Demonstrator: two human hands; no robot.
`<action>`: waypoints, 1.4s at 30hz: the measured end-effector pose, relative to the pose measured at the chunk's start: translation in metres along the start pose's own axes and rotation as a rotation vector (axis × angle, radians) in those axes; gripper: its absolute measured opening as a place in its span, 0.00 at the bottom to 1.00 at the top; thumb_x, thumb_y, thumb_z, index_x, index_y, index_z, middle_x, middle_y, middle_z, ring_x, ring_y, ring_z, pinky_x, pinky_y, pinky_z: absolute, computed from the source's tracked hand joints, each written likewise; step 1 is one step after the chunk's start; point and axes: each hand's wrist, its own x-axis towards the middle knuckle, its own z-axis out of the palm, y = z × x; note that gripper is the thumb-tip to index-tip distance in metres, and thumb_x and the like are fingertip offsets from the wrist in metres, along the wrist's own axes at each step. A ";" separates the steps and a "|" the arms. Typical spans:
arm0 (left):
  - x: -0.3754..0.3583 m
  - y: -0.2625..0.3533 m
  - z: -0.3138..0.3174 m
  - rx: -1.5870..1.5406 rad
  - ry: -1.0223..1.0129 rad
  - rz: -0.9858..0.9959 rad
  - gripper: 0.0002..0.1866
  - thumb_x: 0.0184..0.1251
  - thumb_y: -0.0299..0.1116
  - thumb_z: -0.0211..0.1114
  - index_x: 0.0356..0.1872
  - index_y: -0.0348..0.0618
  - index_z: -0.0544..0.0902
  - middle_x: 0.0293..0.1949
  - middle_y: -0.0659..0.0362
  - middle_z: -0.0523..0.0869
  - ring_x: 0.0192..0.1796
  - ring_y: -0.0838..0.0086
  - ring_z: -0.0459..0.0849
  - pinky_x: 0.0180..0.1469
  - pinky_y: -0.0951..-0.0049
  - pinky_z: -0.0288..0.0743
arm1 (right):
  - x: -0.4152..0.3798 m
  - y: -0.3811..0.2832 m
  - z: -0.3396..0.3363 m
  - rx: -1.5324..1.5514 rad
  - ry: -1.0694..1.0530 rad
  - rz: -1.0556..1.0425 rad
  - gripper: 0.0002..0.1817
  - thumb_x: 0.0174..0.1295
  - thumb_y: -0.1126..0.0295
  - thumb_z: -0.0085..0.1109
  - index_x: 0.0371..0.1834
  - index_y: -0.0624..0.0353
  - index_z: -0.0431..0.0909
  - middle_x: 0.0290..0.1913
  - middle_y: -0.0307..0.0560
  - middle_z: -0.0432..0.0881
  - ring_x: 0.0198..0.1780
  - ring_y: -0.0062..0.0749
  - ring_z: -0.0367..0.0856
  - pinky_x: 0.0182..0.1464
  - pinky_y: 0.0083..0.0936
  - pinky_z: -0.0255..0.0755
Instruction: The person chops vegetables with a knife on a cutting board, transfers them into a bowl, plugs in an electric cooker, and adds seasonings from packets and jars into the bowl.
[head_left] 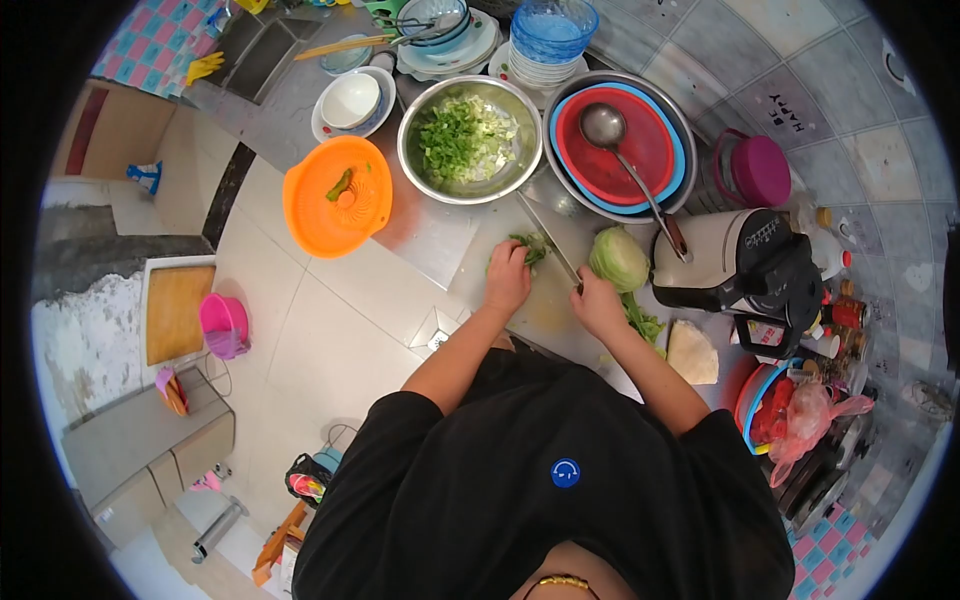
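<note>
My right hand [600,306] grips a kitchen knife [550,240], whose blade points away from me over the cutting board [548,312]. My left hand [508,279] presses curled fingers on a small bunch of leafy greens [533,246], just left of the blade. A pale green cabbage [619,260] sits right of the knife, with loose green leaves [643,320] below it. Beyond the board stands a steel bowl [408,165] containing chopped greens [452,138] and paler chopped pieces.
An orange colander [300,215] sits at the counter's left edge. Nested red and blue basins with a ladle [603,126] stand behind the cabbage. A black-lidded appliance [775,262] is at right, near a pale flat piece [692,353]. Stacked dishes [455,62] line the back.
</note>
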 end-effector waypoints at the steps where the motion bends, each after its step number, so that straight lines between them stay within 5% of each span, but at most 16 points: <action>1: -0.001 0.002 0.000 -0.023 0.016 -0.019 0.18 0.49 0.18 0.64 0.45 0.37 0.79 0.50 0.47 0.77 0.54 0.49 0.76 0.57 0.57 0.72 | 0.000 0.005 0.005 -0.011 0.006 0.008 0.13 0.57 0.70 0.59 0.43 0.63 0.73 0.31 0.64 0.83 0.36 0.62 0.83 0.40 0.52 0.76; 23: -0.001 0.005 -0.007 0.012 -0.027 0.033 0.19 0.47 0.17 0.63 0.45 0.39 0.79 0.45 0.49 0.79 0.50 0.51 0.76 0.54 0.57 0.73 | -0.016 0.012 0.013 -0.064 0.057 0.159 0.14 0.57 0.69 0.61 0.43 0.61 0.73 0.33 0.64 0.83 0.38 0.62 0.83 0.41 0.54 0.75; 42: -0.010 -0.008 0.004 0.023 0.040 0.142 0.19 0.46 0.16 0.59 0.44 0.35 0.78 0.44 0.48 0.77 0.47 0.50 0.76 0.49 0.59 0.74 | -0.005 -0.014 0.005 -0.138 -0.094 -0.073 0.13 0.57 0.70 0.60 0.43 0.62 0.70 0.28 0.64 0.82 0.33 0.62 0.83 0.36 0.54 0.75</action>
